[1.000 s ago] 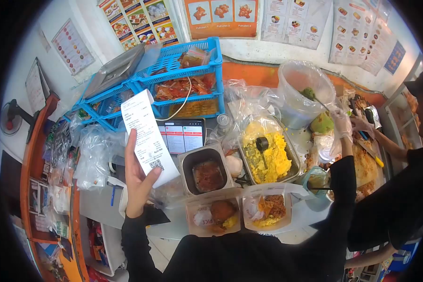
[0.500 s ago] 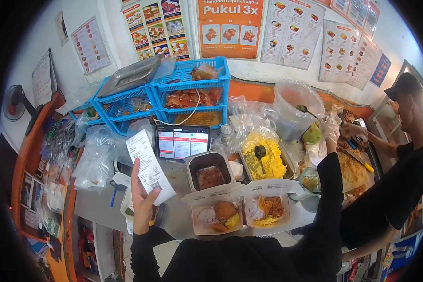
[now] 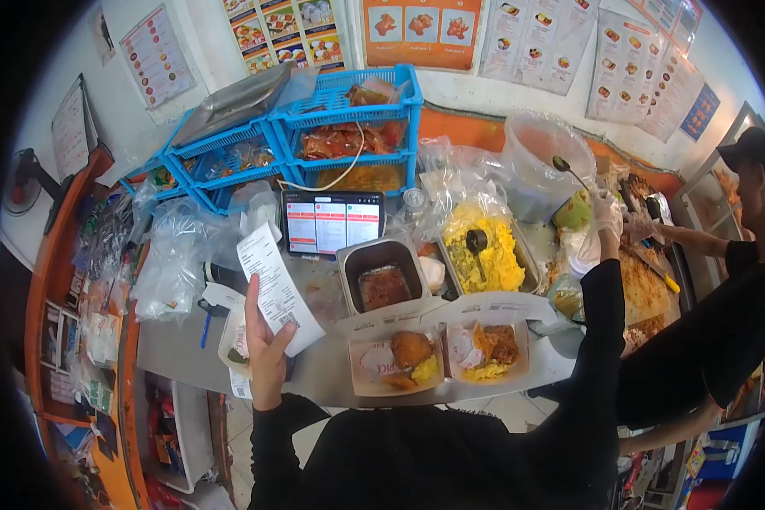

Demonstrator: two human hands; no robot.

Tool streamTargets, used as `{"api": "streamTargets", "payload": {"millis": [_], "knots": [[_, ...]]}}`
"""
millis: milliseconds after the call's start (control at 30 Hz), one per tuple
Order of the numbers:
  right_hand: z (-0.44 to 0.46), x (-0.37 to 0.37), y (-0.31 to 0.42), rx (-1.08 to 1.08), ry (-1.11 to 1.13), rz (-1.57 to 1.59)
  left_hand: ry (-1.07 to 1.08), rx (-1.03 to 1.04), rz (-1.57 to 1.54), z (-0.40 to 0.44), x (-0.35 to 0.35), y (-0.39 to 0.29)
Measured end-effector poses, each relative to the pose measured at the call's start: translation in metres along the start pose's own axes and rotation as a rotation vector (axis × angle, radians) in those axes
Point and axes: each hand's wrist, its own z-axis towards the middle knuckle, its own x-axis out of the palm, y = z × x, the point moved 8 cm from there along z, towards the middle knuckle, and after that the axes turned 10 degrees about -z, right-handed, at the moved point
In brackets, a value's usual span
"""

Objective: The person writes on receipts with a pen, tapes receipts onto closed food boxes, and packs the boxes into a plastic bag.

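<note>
My left hand (image 3: 269,353) pinches a long printed receipt (image 3: 279,293) between thumb and fingers. In a clear plastic glove, my right hand (image 3: 605,217) is stretched to the far right. A spoon (image 3: 562,164) with a dark bowl juts from that hand over the rim of a translucent bucket (image 3: 540,183). A green, rounded item (image 3: 574,212) lies just left of the glove. Close to my body stand two open paper boxes: the left box (image 3: 374,361) and right box (image 3: 523,340), each with fried chicken and yellow egg inside.
A metal pan of yellow egg (image 3: 493,263) with a black scoop and a deep pan of red sauce (image 3: 384,289) sit behind the boxes. Beyond them are a tablet (image 3: 333,223) and blue crates (image 3: 348,109). A co-worker (image 3: 697,323) reaches in from the right, near a yellow-handled knife (image 3: 671,283).
The spoon has come up out of the bucket to its rim, now in my right hand. My left hand still has the receipt. The view has tilted down; the co-worker's gloved hand is nearer mine.
</note>
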Motion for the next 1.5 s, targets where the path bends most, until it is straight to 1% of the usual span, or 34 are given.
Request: {"api": "streamTargets", "payload": {"millis": [33,100,133,167,200,233,300,333,400,467,500,533,567,600,633,667,700,767,800,867,967,1000,1067,1100,1167,1200,1233,1267,1300,1333,1367,1433,1500], "knots": [[0.002,0.007,-0.008,0.002,0.012,-0.007,-0.004,-0.013,0.002,0.0,0.001,0.002],[-0.008,0.003,-0.017,0.087,0.019,0.157,0.039,0.014,-0.033,-0.001,0.002,0.003],[-0.019,-0.008,-0.01,0.1,0.06,0.189,0.04,0.025,-0.025,-0.001,0.0,0.004],[-0.021,-0.015,-0.008,-0.133,-0.08,-0.075,0.028,0.004,-0.019,-0.001,-0.002,0.005],[-0.037,-0.016,-0.007,-0.136,-0.047,-0.083,0.031,0.056,0.002,-0.002,-0.003,0.0],[-0.058,-0.028,0.0,-0.131,0.04,0.132,0.028,0.101,0.027,-0.005,-0.005,-0.005],[-0.105,-0.055,0.023,-0.089,0.221,0.556,0.013,0.086,-0.025,-0.011,-0.01,-0.009],[-0.137,-0.067,0.039,-0.08,0.262,0.547,0.021,0.07,-0.039,-0.014,-0.014,-0.009],[-0.211,-0.094,0.074,-0.117,0.303,0.63,0.027,0.039,-0.103,-0.021,-0.018,-0.01],[-0.274,-0.076,0.072,-0.052,0.446,0.775,0.036,-0.017,-0.145,-0.031,-0.03,-0.009],[-0.306,-0.073,0.079,-0.035,0.464,0.789,0.039,-0.033,-0.159,-0.036,-0.036,-0.009],[-0.329,-0.07,0.097,-0.212,0.48,0.69,0.039,-0.043,-0.158,-0.042,-0.042,-0.008],[-0.353,-0.07,0.116,-0.288,0.428,0.644,0.041,-0.043,-0.143,-0.047,-0.049,-0.006],[-0.374,-0.059,0.116,-0.319,0.4,0.467,0.043,-0.044,-0.129,-0.052,-0.056,-0.005],[-0.395,-0.078,0.149,-0.5,0.268,0.15,0.042,-0.049,-0.132,-0.057,-0.062,-0.004],[-0.412,-0.064,0.155,-0.552,0.251,0.201,0.039,-0.075,-0.136,-0.062,-0.067,-0.001],[-0.425,-0.058,0.16,-0.551,0.251,0.198,0.037,-0.099,-0.14,-0.067,-0.072,0.002],[-0.456,-0.046,0.177,-0.727,0.242,-0.132,0.045,-0.095,-0.129,-0.076,-0.079,0.0],[-0.463,-0.043,0.176,-0.726,0.24,-0.131,0.04,-0.1,-0.132,-0.079,-0.082,-0.001],[-0.472,-0.054,0.181,-0.849,0.036,-0.076,0.037,-0.093,-0.135,-0.081,-0.085,-0.005],[-0.47,-0.054,0.18,-0.91,0.024,-0.116,0.083,-0.081,-0.129,-0.077,-0.077,-0.006],[-0.466,-0.051,0.178,-0.908,0.017,-0.119,0.132,-0.069,-0.104,-0.075,-0.069,-0.004],[-0.442,-0.042,0.166,-0.781,0.135,0.151,0.229,-0.043,-0.078,-0.069,-0.046,-0.001],[-0.43,-0.048,0.164,-0.788,0.122,0.143,0.232,-0.031,-0.089,-0.065,-0.04,0.0],[-0.382,-0.075,0.147,-0.604,-0.079,-0.264,0.331,0.044,0.006,-0.056,-0.016,0.002],[-0.35,-0.085,0.137,-0.612,-0.265,-0.471,0.35,0.033,-0.024,-0.051,-0.007,0.005],[-0.308,-0.097,0.128,-0.596,-0.387,-0.492,0.345,0.058,-0.032,-0.046,0.002,0.003],[-0.267,-0.109,0.118,-0.573,-0.507,-0.51,0.332,0.032,-0.023,-0.04,0.011,0.004],[-0.224,-0.126,0.127,-0.546,-0.497,-0.453,0.323,0.006,-0.011,-0.033,0.02,0.006],[-0.182,-0.143,0.135,-0.518,-0.489,-0.396,0.294,0.049,0.03,-0.024,0.025,0.009],[-0.143,-0.149,0.147,-0.497,-0.421,-0.447,0.296,0.075,0.03,-0.016,0.033,0.011],[-0.043,-0.095,0.125,-0.652,-0.359,-0.526,0.239,0.112,0.131,-0.001,0.044,0.016],[0.015,-0.041,0.13,-0.685,-0.217,-0.714,0.163,0.069,0.152,0.011,0.055,0.023]]}}
